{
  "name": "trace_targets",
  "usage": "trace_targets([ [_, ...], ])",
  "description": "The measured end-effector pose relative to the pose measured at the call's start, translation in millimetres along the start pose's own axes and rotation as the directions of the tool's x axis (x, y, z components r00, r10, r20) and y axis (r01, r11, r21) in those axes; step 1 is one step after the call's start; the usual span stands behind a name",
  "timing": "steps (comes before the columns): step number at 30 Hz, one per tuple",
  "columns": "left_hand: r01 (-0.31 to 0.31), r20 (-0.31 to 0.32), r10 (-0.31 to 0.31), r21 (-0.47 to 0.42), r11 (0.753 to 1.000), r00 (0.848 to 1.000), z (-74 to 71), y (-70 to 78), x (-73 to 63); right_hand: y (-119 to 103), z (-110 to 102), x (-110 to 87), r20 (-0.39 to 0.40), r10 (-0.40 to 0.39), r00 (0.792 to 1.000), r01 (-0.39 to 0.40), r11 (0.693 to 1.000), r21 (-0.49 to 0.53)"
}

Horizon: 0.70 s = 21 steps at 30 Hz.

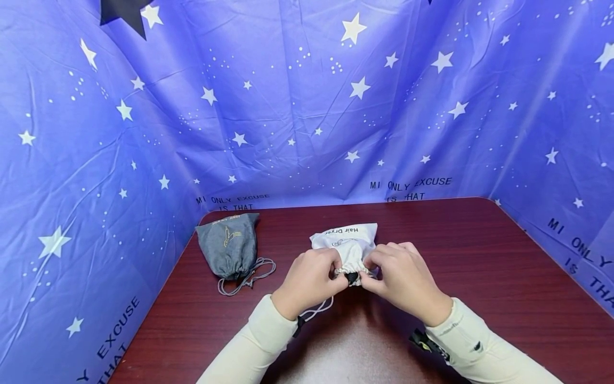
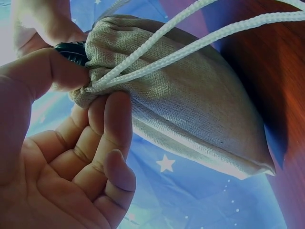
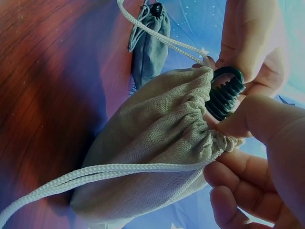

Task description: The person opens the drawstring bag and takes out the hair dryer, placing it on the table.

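Observation:
A pale drawstring bag (image 1: pixel 355 246) printed "Hair Dryer" lies mid-table, its gathered mouth toward me. My left hand (image 1: pixel 312 277) pinches one side of the mouth between thumb and fingers. On the other side, my right hand (image 1: pixel 403 280) pinches the cloth rim the same way. Between the two thumbs a black ribbed piece with a loop (image 3: pixel 226 98) sticks out of the mouth. What else the bag holds is hidden. White cords (image 2: pixel 164 59) hang from both sides of the mouth.
A dark grey drawstring bag (image 1: pixel 230 242) with a gold print lies at the table's left, its cords (image 1: pixel 256 272) loose on the wood. Purple star-printed cloth (image 1: pixel 297 106) surrounds the reddish-brown table (image 1: pixel 470 250) at the back and sides.

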<state>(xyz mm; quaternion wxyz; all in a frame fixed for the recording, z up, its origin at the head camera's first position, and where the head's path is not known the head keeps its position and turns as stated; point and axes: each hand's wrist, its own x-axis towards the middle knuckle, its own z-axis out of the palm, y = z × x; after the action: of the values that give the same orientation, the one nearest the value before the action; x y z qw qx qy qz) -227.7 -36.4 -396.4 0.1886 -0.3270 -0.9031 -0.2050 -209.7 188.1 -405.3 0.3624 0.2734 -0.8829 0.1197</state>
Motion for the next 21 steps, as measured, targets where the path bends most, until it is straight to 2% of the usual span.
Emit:
trace_targets([
  [21,-0.002,-0.014,0.002,-0.012,1.0,1.0,0.5,-3.1,0.2,1.1,-1.7,0.3,-0.005,-0.005,1.0,0.005,1.0,-0.014],
])
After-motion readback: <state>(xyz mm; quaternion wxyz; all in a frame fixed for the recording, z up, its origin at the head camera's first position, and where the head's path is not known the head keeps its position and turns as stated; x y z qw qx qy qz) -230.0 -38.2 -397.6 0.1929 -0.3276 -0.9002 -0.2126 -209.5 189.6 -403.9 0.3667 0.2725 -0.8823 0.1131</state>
